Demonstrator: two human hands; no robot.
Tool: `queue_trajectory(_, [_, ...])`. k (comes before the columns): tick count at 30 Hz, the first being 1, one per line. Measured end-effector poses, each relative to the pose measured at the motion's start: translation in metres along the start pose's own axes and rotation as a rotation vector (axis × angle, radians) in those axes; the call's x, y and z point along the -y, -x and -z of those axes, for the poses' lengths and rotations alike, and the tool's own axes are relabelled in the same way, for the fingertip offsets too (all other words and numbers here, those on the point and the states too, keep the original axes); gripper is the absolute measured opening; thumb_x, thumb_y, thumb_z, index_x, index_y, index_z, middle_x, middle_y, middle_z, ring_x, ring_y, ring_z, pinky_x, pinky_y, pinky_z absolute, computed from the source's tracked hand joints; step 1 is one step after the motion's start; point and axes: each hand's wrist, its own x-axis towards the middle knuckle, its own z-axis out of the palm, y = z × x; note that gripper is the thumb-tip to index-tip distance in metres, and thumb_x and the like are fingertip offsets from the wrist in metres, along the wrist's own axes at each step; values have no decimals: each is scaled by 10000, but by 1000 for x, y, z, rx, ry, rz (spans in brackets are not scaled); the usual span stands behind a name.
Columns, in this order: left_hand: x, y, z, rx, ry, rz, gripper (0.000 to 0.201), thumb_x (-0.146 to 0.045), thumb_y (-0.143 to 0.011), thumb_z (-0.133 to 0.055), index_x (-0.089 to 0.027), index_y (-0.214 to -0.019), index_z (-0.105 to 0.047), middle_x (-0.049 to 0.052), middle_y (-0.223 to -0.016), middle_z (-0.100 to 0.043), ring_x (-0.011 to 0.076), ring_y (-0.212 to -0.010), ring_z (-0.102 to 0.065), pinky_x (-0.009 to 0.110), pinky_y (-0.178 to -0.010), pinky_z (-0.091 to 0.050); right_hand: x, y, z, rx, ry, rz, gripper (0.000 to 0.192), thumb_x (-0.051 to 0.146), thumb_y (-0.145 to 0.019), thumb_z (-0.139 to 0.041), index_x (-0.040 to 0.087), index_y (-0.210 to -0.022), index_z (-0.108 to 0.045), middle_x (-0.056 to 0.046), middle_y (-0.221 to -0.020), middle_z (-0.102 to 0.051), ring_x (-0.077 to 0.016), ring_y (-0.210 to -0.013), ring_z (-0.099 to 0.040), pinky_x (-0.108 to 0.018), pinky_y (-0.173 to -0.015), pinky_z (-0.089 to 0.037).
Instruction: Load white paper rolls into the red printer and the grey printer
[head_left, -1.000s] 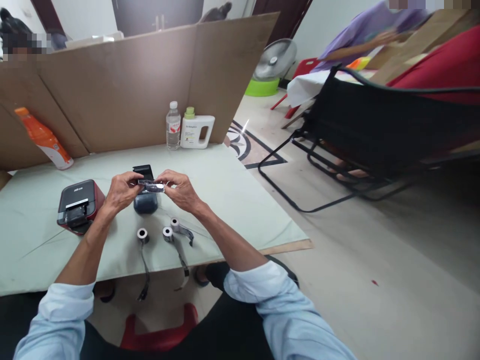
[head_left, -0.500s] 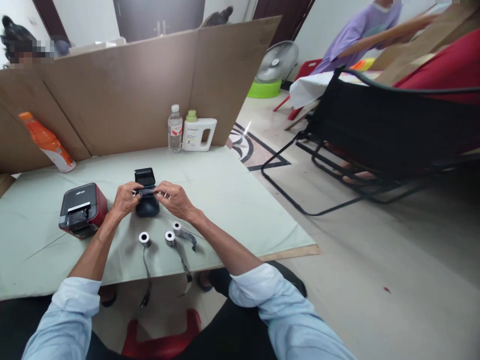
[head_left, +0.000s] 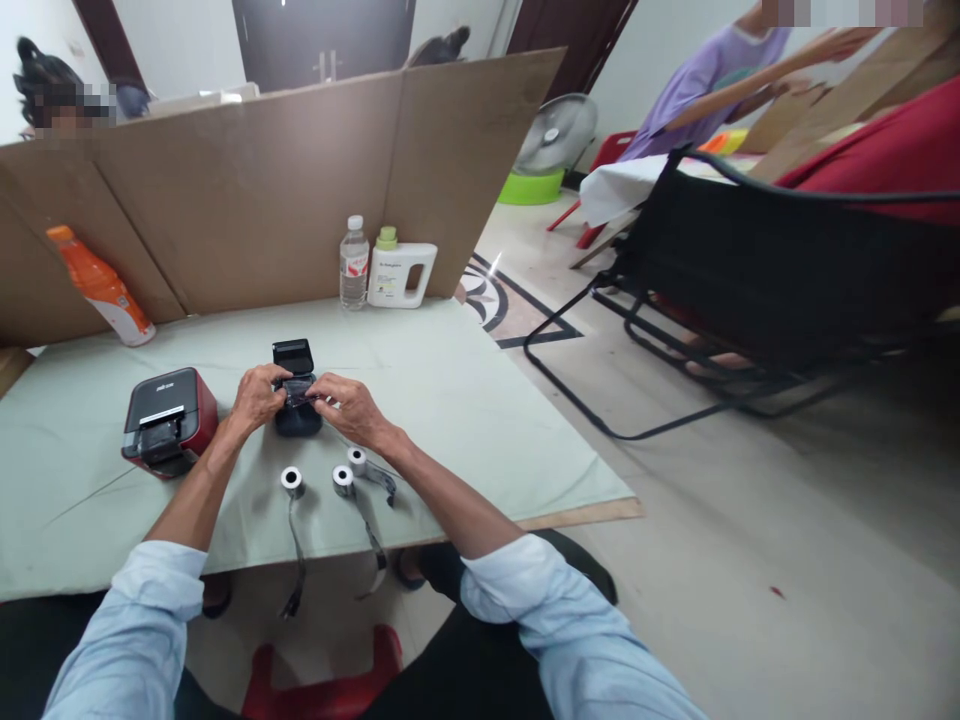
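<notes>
A small dark blue printer [head_left: 297, 418] with its lid [head_left: 292, 354] raised stands on the pale green table [head_left: 465, 400]. My left hand [head_left: 259, 396] and my right hand [head_left: 345, 408] meet over its open top, pinching a silvery paper roll [head_left: 300, 392] between them and holding it down at the opening. Three small paper rolls lie just in front of my wrists: one [head_left: 292, 481] to the left, one [head_left: 343, 479] in the middle and one [head_left: 357, 459] behind it. Their dark strips trail over the table's near edge.
A red and black printer [head_left: 169, 420] sits left of my hands. An orange bottle [head_left: 101, 285], a water bottle [head_left: 353, 263] and a white jug [head_left: 400, 274] stand against the cardboard screen [head_left: 262, 190]. A black folding chair [head_left: 750, 280] stands on the floor to the right; other people work behind.
My hands have lowered the silvery roll from above the blue printer down into its open top. The camera has shifted slightly.
</notes>
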Motion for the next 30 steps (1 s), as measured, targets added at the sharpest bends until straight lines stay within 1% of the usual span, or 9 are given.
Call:
queue_trajectory(5, [2,2,2,0,61,-10,394,-131,-731,-607,-195,-1061,-812,65,-1032,-812,223,-904,-744,361,-936,-598,2,0,1,9,-5,-4,246,69,-880,-580,205,-981,-759,-61,-988,-741,-178,-869,-693,-295,-794,-571])
queue_trajectory(8, [4,5,0,-25,112,-3,396,-119,-732,-607,-200,-1059,-816,66,-1028,-813,226,-909,-748,373,-948,-599,5,-1,2,7,-16,5,243,70,-883,-581,206,-985,-755,-64,-996,-741,-182,-887,-698,-299,-800,-574])
queue_trajectory(13, [6,7,-11,-95,190,73,376,-100,-738,-607,-195,-1034,-817,72,-1038,-812,230,-925,-748,354,-872,-615,6,-1,2,-10,-48,22,222,84,-895,-577,191,-982,-752,-82,-1016,-748,-183,-887,-702,-303,-799,-582])
queue_trajectory(15, [7,7,-13,-94,197,101,357,-110,-741,-619,-182,-1028,-817,83,-1032,-812,241,-925,-747,364,-868,-616,4,-1,1,-8,-55,22,226,88,-898,-575,193,-984,-755,-80,-1017,-750,-183,-887,-705,-305,-801,-585])
queue_trajectory(17, [7,5,-12,-76,171,104,353,-119,-736,-631,-184,-1026,-820,78,-1017,-813,246,-928,-747,376,-906,-606,2,0,-1,-1,-49,7,240,82,-891,-578,208,-986,-758,-68,-1021,-755,-178,-887,-707,-302,-802,-586])
queue_trajectory(20, [7,3,-6,-15,119,82,377,-126,-726,-632,-195,-1045,-821,57,-1003,-815,240,-927,-750,368,-942,-595,-1,2,-3,6,-39,-5,250,74,-879,-584,208,-993,-761,-65,-1024,-761,-174,-883,-709,-293,-797,-584])
queue_trajectory(23, [7,4,0,39,123,53,405,-133,-740,-618,-192,-1090,-812,60,-1046,-813,233,-953,-753,354,-935,-603,-3,3,-4,11,-39,-4,238,79,-877,-591,200,-986,-765,-70,-1020,-766,-175,-880,-713,-287,-791,-580])
queue_trajectory(27, [10,9,1,37,171,-19,417,-128,-776,-598,-215,-1130,-800,74,-1190,-787,241,-1087,-732,373,-954,-609,-2,3,-4,28,-29,-4,242,75,-867,-602,209,-986,-764,-65,-1026,-766,-179,-890,-712,-288,-800,-571])
queue_trajectory(30, [13,8,0,45,131,-65,395,-118,-787,-597,-223,-1104,-808,81,-1217,-778,252,-1135,-719,424,-1043,-571,-2,3,-4,36,-6,8,231,80,-866,-614,201,-991,-766,-71,-1021,-766,-184,-888,-710,-291,-806,-564])
